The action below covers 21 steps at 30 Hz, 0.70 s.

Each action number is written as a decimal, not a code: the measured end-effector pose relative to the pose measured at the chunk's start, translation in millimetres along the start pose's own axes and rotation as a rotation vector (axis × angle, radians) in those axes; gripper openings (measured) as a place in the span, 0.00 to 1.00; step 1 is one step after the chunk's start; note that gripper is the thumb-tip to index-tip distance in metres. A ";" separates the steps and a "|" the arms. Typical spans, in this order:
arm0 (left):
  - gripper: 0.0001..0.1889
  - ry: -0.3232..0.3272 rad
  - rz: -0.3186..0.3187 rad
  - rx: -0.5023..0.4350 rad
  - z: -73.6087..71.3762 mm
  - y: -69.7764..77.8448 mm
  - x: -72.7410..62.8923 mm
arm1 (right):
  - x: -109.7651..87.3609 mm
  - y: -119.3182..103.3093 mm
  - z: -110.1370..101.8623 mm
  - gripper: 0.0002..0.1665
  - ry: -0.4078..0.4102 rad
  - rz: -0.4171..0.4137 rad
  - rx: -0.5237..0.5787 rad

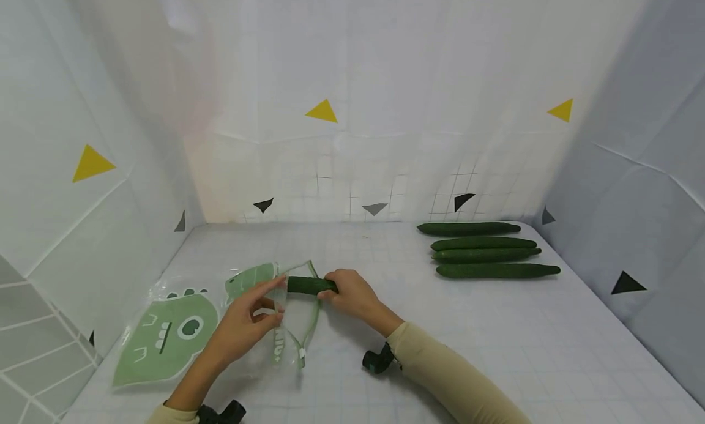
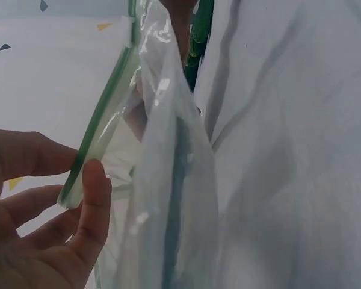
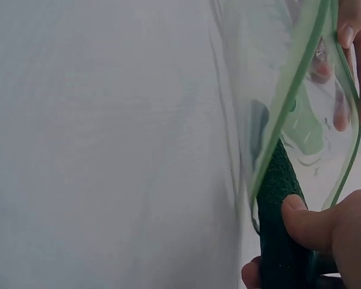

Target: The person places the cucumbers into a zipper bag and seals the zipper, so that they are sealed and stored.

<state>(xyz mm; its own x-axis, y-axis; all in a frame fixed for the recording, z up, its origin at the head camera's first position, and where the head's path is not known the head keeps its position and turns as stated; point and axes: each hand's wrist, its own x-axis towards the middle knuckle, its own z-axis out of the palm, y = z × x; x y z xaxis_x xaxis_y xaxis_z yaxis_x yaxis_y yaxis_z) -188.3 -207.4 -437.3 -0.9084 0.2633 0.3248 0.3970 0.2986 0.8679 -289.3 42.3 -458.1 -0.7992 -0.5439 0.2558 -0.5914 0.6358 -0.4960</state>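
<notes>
My right hand (image 1: 355,297) grips the near end of a dark green cucumber (image 1: 305,285), thumb on top in the right wrist view. The cucumber's other end reaches through the mouth of a clear zip bag (image 1: 165,335) printed with a green cartoon face. At the bag's mouth, my left hand (image 1: 242,326) pinches the green zip edge (image 2: 102,114) between thumb and fingers. The mouth gapes around the cucumber (image 3: 281,229) in the right wrist view. A white slider sits on the zip strip near the bag's front corner.
Several more cucumbers (image 1: 496,271) lie side by side at the back right of the white table (image 1: 418,363). White sheets with yellow and black triangles wall the table at the back (image 1: 385,75) and both sides.
</notes>
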 end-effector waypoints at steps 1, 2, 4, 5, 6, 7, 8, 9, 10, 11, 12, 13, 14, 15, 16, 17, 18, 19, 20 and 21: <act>0.36 0.004 -0.004 -0.004 1.0 0.5 -0.4 | 0.0 0.8 0.7 0.14 -0.004 -0.007 -0.004; 0.36 0.009 -0.002 0.002 1.9 0.9 -0.4 | -0.1 1.3 1.1 0.14 -0.006 -0.012 -0.007; 0.35 0.020 -0.002 0.023 3.8 1.3 -0.5 | -0.2 3.3 1.8 0.16 -0.013 -0.023 -0.026; 0.35 0.023 -0.002 0.034 4.5 1.1 -0.3 | -0.2 4.6 2.0 0.17 -0.018 -0.025 -0.038; 0.35 0.024 -0.002 0.046 5.1 0.6 0.0 | -0.6 5.8 1.8 0.19 -0.024 -0.025 -0.054; 0.35 0.024 -0.004 0.056 5.5 0.3 0.2 | -1.2 6.7 1.1 0.20 -0.032 -0.025 -0.071; 0.35 0.023 -0.007 0.061 5.9 0.2 0.5 | -2.2 7.5 -0.1 0.21 -0.040 -0.025 -0.091; 0.35 0.025 -0.012 0.069 6.1 -0.2 0.6 | -3.6 8.2 -1.7 0.22 -0.051 -0.026 -0.115; 0.35 0.027 -0.017 0.074 6.2 -0.7 0.9 | -5.3 9.0 -3.7 0.22 -0.062 -0.027 -0.136; 0.36 0.028 -0.018 0.077 6.3 -0.9 1.0 | -7.3 9.6 -6.3 0.22 -0.071 -0.028 -0.159; 0.36 0.029 -0.017 0.081 6.3 -1.2 1.0 | -9.7 9.8 -9.7 0.21 -0.079 -0.027 -0.182; 0.36 0.031 -0.015 0.083 6.3 -1.2 0.9 | -11.9 10.2 -13.2 0.20 -0.085 -0.025 -0.208; 0.36 0.032 -0.010 0.084 6.3 -1.2 0.8 | -14.2 10.8 -16.7 0.19 -0.093 -0.021 -0.236; 0.35 0.032 -0.001 0.083 6.3 -1.2 0.7 | -16.4 11.6 -20.1 0.18 -0.102 -0.018 -0.263; 0.35 0.031 0.006 0.082 6.4 -0.9 0.5 | -18.0 12.7 -23.1 0.16 -0.116 -0.015 -0.285; 0.35 0.031 0.013 0.079 6.6 -0.5 0.3 | -19.2 14.1 -25.6 0.16 -0.133 -0.016 -0.301; 0.34 0.032 0.018 0.078 6.9 -0.1 0.0 | -20.0 15.3 -27.8 0.15 -0.149 -0.018 -0.306; 0.34 0.032 0.018 0.076 7.4 -0.1 -0.1 | -20.2 17.2 -29.0 0.14 -0.169 -0.028 -0.301; 0.34 0.032 0.017 0.076 8.0 -0.2 -0.2 | -20.4 18.9 -29.8 0.13 -0.186 -0.041 -0.290; 0.34 0.031 0.015 0.073 8.6 -0.5 -0.3 | -20.4 20.8 -30.2 0.12 -0.199 -0.059 -0.270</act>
<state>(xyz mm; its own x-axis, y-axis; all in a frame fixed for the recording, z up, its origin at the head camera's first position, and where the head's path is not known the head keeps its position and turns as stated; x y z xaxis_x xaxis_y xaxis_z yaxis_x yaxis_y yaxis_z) -187.1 -199.7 -441.1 -0.9053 0.2398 0.3505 0.4183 0.3611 0.8334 -288.6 83.1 -448.5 -0.7419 -0.6635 0.0969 -0.6643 0.7076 -0.2407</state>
